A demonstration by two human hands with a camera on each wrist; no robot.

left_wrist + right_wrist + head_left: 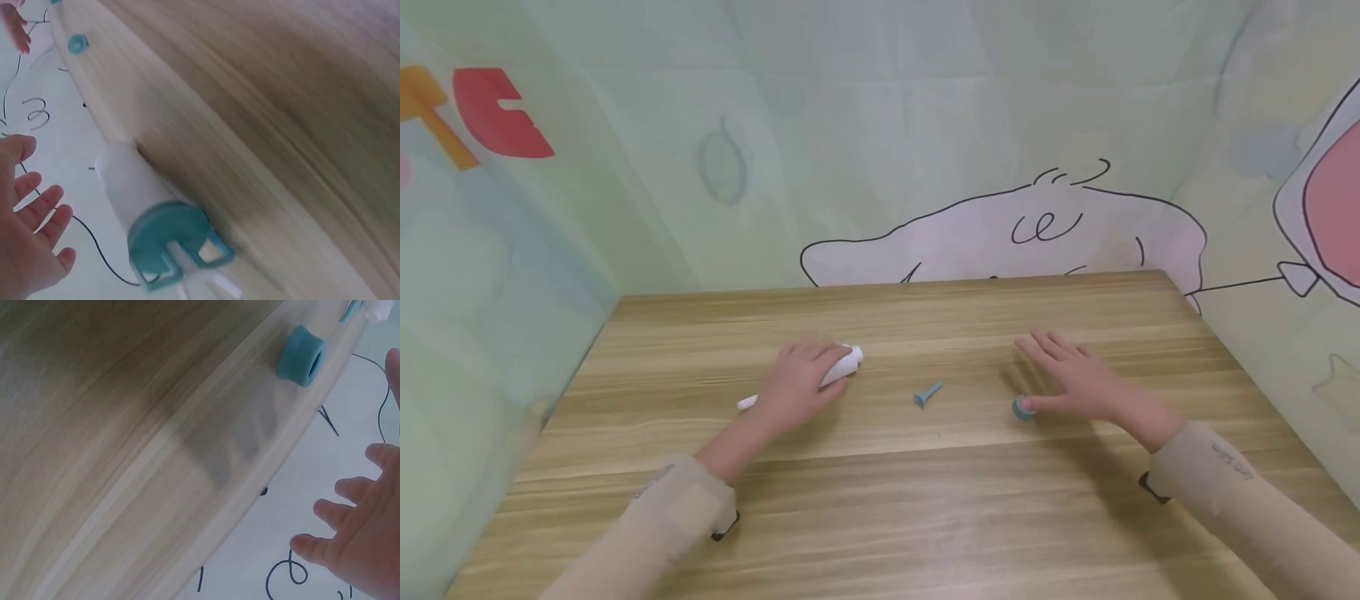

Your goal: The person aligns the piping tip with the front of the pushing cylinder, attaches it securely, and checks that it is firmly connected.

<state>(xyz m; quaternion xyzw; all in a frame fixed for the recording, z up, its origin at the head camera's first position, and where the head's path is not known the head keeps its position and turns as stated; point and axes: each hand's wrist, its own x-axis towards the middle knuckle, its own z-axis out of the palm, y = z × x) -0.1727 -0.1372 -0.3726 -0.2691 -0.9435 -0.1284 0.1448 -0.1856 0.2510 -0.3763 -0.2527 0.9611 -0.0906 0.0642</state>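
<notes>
cone-shaped teal piece (pixel 927 394) on the wood tabletop (pixel 925 517) = landmark, lying on its side. left of the cone: white cylinder (pixel 844 367), lying down, teal end part (pixel 164 237) showing in left wrist view. left hand (pixel 797 383) is over it, fingers loose and spread; left wrist view shows a gap, so not clamped on it. small white bit (pixel 747 402) further left of the cone, past that hand; can't tell if it's joined to the cylinder. right of the cone: teal ring (pixel 1021 410), on the table. right hand (pixel 1078 385) hovers just beyond it, fingers spread, holding nothing; thumb overlaps ring in head view, but right wrist view shows them apart. hands well apart, cone between them.

step in hand, my read: reaching over loose parts, none gripped. next move likely calls for closing left fingers round the cylinder, right thumb and fingers pinching the ring.
</notes>
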